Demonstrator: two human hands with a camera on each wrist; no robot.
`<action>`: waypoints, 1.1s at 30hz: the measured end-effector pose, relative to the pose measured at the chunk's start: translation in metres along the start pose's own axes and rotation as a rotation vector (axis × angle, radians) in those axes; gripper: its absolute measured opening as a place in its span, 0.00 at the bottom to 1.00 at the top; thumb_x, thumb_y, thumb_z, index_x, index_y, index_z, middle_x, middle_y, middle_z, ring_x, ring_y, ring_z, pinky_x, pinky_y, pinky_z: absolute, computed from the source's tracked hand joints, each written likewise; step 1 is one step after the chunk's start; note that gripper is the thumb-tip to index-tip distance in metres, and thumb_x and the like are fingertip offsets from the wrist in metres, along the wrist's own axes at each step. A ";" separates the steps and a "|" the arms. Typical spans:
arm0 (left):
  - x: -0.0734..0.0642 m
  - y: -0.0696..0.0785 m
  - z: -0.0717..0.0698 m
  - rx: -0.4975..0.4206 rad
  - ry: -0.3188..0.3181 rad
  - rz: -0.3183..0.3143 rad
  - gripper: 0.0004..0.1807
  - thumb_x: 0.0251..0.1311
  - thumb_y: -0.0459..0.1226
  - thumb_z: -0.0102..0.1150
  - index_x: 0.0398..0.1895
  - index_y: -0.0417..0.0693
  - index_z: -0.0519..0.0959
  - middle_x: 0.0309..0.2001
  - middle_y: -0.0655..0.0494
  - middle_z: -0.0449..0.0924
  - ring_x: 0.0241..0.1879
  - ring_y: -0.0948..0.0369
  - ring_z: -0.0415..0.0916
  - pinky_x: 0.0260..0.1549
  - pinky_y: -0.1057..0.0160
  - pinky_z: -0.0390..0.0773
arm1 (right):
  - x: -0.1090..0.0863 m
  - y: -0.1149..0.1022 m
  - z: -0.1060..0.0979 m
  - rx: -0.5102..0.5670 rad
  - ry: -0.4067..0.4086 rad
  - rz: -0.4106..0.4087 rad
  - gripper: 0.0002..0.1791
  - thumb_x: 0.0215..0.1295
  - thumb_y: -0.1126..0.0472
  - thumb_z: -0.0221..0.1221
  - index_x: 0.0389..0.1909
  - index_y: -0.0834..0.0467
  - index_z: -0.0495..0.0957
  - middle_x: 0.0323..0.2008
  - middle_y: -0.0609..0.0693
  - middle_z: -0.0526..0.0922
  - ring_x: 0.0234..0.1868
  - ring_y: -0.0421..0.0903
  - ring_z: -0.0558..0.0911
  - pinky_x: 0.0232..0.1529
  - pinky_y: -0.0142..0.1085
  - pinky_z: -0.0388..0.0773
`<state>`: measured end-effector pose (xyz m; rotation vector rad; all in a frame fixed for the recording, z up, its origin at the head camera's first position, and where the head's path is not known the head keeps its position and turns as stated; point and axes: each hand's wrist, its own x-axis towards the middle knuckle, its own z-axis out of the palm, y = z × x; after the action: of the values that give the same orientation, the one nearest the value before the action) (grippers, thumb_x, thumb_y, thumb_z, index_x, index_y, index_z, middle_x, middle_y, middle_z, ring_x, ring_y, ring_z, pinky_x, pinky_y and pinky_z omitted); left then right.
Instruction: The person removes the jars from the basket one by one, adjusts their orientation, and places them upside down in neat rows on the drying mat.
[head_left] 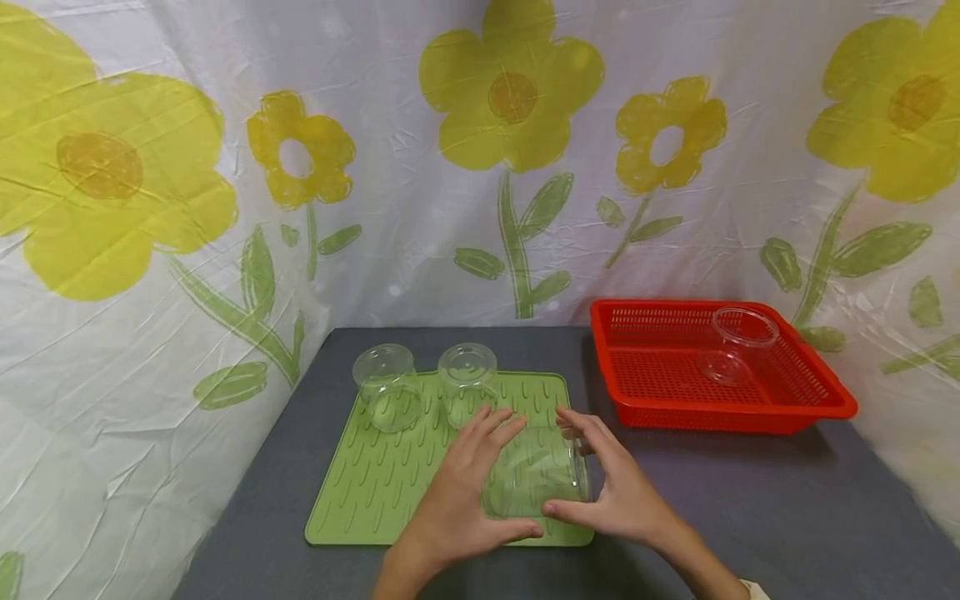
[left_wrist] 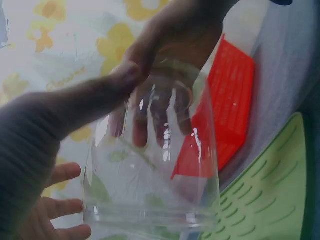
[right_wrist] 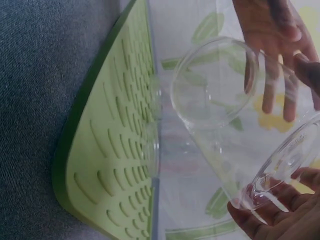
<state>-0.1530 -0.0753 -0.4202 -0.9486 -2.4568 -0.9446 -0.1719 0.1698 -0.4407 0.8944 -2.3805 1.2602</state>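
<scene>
A clear plastic jar point(head_left: 536, 475) lies sideways in the air over the front of a green ridged drying mat point(head_left: 360, 508). My right hand point(head_left: 618, 487) grips its right end, thumb on the near side and fingers on the far side. Spread around the left part of the jar, my left hand point(head_left: 465, 492) has its thumb and fingers extended. In the left wrist view the left fingertips point(left_wrist: 80, 204) are right at the jar's edge. Two more clear jars, a left one point(head_left: 386, 387) and a right one point(head_left: 467, 379), stand bottoms up at the back of the mat.
At the back right sits a red perforated basket point(head_left: 626, 408) with one clear jar point(head_left: 735, 350) inside. A dark grey cloth point(head_left: 262, 517) covers the table. White curtains with yellow flowers point(head_left: 390, 250) close in the back and sides.
</scene>
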 end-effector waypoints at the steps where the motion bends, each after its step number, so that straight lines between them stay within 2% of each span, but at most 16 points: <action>1: 0.001 0.001 0.002 0.035 -0.001 0.012 0.64 0.37 0.56 0.85 0.80 0.63 0.58 0.78 0.56 0.61 0.80 0.45 0.52 0.69 0.34 0.66 | 0.000 -0.001 0.001 -0.009 0.001 0.001 0.59 0.44 0.49 0.81 0.77 0.46 0.59 0.65 0.44 0.74 0.60 0.39 0.75 0.53 0.37 0.78; 6: 0.002 0.003 0.010 0.126 -0.027 0.020 0.65 0.33 0.56 0.86 0.79 0.60 0.60 0.76 0.52 0.64 0.78 0.41 0.55 0.68 0.35 0.68 | 0.000 -0.006 0.003 -0.039 -0.001 0.004 0.60 0.44 0.47 0.81 0.78 0.45 0.58 0.65 0.43 0.74 0.60 0.39 0.74 0.53 0.37 0.78; 12: 0.002 0.003 0.015 0.179 -0.056 -0.012 0.60 0.38 0.54 0.85 0.78 0.59 0.62 0.75 0.49 0.67 0.76 0.43 0.60 0.67 0.36 0.70 | -0.001 -0.011 0.003 -0.085 -0.015 0.032 0.59 0.46 0.42 0.80 0.78 0.43 0.58 0.67 0.41 0.72 0.61 0.39 0.73 0.55 0.41 0.79; 19: 0.002 -0.001 0.018 0.185 -0.017 0.026 0.56 0.41 0.55 0.83 0.76 0.55 0.66 0.72 0.49 0.71 0.73 0.47 0.67 0.67 0.40 0.72 | 0.000 -0.013 0.002 -0.113 -0.012 0.009 0.61 0.46 0.41 0.80 0.79 0.46 0.57 0.70 0.44 0.69 0.65 0.43 0.72 0.58 0.46 0.79; 22: 0.002 -0.004 0.019 0.158 0.015 0.038 0.56 0.43 0.57 0.81 0.76 0.54 0.64 0.72 0.52 0.71 0.72 0.50 0.68 0.67 0.43 0.72 | 0.001 -0.013 0.001 -0.085 -0.008 0.001 0.62 0.46 0.42 0.80 0.79 0.47 0.55 0.71 0.45 0.67 0.68 0.42 0.70 0.61 0.47 0.77; 25: 0.000 -0.007 0.020 0.101 0.047 0.015 0.57 0.45 0.57 0.80 0.77 0.55 0.62 0.72 0.56 0.70 0.72 0.54 0.68 0.67 0.46 0.73 | 0.000 -0.009 0.001 -0.028 0.000 -0.009 0.64 0.45 0.46 0.81 0.80 0.50 0.54 0.72 0.48 0.67 0.69 0.40 0.69 0.61 0.45 0.77; 29: -0.003 -0.008 0.019 -0.001 0.071 -0.052 0.58 0.45 0.54 0.81 0.79 0.58 0.58 0.73 0.57 0.68 0.73 0.56 0.68 0.65 0.49 0.75 | 0.000 -0.003 0.002 0.080 0.003 -0.001 0.65 0.44 0.54 0.82 0.81 0.51 0.51 0.72 0.51 0.69 0.70 0.41 0.71 0.61 0.36 0.76; 33: -0.005 -0.007 0.018 -0.098 0.057 -0.115 0.58 0.47 0.53 0.80 0.79 0.57 0.57 0.75 0.58 0.66 0.74 0.55 0.66 0.65 0.47 0.76 | 0.000 0.000 0.003 0.212 -0.013 0.018 0.63 0.45 0.61 0.81 0.80 0.53 0.52 0.73 0.54 0.69 0.70 0.45 0.73 0.63 0.34 0.76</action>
<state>-0.1556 -0.0692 -0.4393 -0.8055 -2.4588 -1.1233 -0.1722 0.1671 -0.4424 0.9450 -2.3004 1.5401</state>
